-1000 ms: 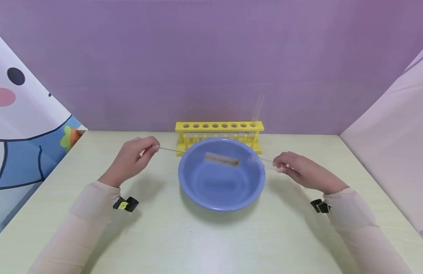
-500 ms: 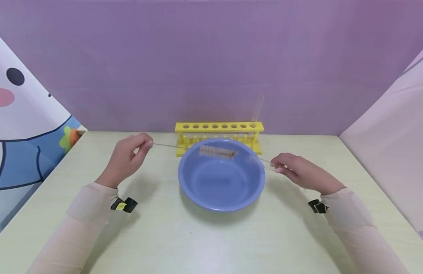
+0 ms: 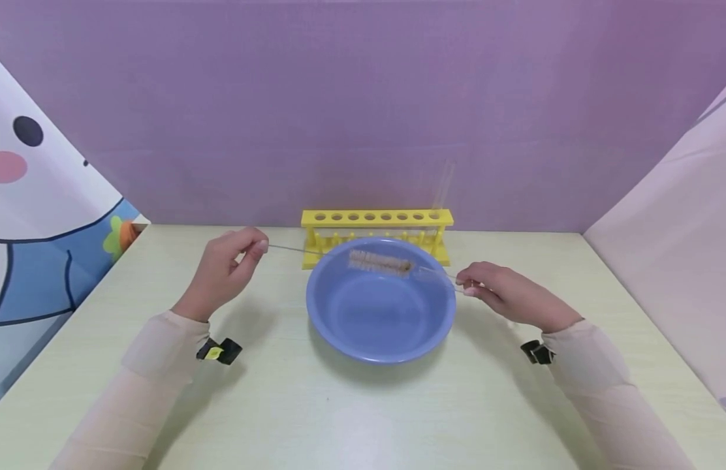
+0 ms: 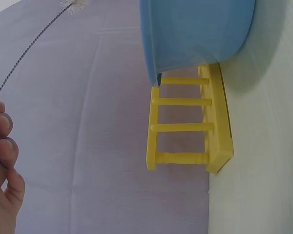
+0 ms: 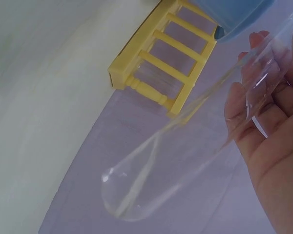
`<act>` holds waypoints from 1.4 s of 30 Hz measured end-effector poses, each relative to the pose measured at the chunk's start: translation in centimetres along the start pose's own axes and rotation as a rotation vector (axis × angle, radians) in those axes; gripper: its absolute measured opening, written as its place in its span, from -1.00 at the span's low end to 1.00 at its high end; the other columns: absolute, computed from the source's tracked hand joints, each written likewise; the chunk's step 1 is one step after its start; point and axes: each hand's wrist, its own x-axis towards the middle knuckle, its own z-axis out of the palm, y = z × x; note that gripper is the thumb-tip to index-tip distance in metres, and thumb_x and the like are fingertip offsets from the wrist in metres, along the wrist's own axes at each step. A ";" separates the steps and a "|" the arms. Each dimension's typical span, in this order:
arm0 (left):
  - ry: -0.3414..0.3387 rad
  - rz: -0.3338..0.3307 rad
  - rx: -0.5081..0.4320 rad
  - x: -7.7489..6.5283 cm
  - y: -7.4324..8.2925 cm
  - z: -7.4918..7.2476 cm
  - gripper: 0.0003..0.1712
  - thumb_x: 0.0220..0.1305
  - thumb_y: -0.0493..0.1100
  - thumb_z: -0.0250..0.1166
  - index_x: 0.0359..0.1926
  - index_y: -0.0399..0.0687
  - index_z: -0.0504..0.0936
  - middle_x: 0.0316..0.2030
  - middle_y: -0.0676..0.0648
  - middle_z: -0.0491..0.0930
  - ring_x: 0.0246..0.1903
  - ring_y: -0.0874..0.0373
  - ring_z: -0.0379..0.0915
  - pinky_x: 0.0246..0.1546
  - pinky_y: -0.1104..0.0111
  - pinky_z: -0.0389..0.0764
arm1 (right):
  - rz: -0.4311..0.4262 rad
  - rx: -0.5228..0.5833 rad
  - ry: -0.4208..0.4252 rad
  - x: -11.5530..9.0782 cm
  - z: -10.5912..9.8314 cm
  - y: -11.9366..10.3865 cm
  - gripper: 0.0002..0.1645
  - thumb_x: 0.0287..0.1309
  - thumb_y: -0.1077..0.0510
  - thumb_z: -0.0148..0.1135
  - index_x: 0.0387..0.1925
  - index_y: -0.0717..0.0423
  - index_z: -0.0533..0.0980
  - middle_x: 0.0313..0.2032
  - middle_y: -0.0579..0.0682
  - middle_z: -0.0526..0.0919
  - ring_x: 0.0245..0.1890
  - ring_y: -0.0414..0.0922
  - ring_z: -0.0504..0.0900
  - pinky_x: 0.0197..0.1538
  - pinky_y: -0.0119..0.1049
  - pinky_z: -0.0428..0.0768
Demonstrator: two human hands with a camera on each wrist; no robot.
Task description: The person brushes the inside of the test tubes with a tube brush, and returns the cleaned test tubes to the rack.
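Observation:
My left hand (image 3: 224, 267) pinches the thin twisted-wire handle of a test tube brush (image 3: 379, 262) between thumb and fingers. The brush's pale bristle head hangs over the blue basin (image 3: 380, 356), its tip pointing right. A clear glass test tube (image 5: 151, 180) is in my right hand (image 3: 510, 294), fingers and thumb around it. In the head view the tube's mouth faces left, right at the brush tip. Its rounded closed end shows in the right wrist view, on the far side of the hand from the basin. Only the wire and a bit of bristle appear in the left wrist view.
Behind the basin stands a yellow test tube rack (image 3: 377, 218), partly hidden by the rim. Another clear test tube (image 3: 444, 186) leans in its rightmost hole. A purple cloth backdrop (image 3: 363, 111) rises behind the pale table (image 3: 363, 418).
The brush first rises and shifts left, then comes back right. My right hand brings the test tube left, so the gap between brush tip and tube mouth has narrowed.

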 end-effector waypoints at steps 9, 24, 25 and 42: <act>-0.001 -0.001 0.000 0.0 0.0 0.1 -0.89 0.22 -0.44 0.15 -0.42 -0.23 0.50 -0.53 0.00 0.44 -0.51 0.24 0.22 -0.48 0.35 0.27 | -0.002 0.018 -0.003 0.2 0.2 0.0 -0.76 0.18 0.32 0.18 -0.09 0.23 0.53 -0.19 -0.04 0.61 -0.21 -0.14 0.56 -0.13 -0.17 0.56; 0.006 -0.006 -0.032 0.2 0.3 0.1 -0.89 0.20 -0.48 0.15 -0.42 -0.27 0.50 -0.54 0.01 0.43 -0.50 0.26 0.24 -0.44 0.44 0.27 | -0.012 0.014 0.002 0.2 0.0 -0.2 -0.78 0.18 0.33 0.18 -0.10 0.22 0.53 -0.20 -0.08 0.60 -0.22 -0.16 0.56 -0.14 -0.19 0.56; 0.006 -0.004 -0.031 0.2 0.3 0.1 -0.89 0.20 -0.49 0.15 -0.42 -0.27 0.50 -0.54 0.01 0.42 -0.50 0.26 0.23 -0.44 0.45 0.27 | -0.011 0.015 0.000 0.2 0.0 -0.2 -0.78 0.18 0.32 0.18 -0.10 0.22 0.53 -0.20 -0.08 0.60 -0.22 -0.16 0.56 -0.14 -0.19 0.57; 0.018 0.048 0.014 0.3 0.3 0.3 -0.89 0.19 -0.47 0.16 -0.43 -0.24 0.50 -0.55 -0.01 0.44 -0.52 0.22 0.22 -0.45 0.45 0.25 | -0.028 0.027 0.009 0.8 0.1 -0.5 -0.76 0.16 0.36 0.19 -0.11 0.18 0.54 -0.20 -0.08 0.61 -0.19 -0.17 0.57 -0.12 -0.20 0.58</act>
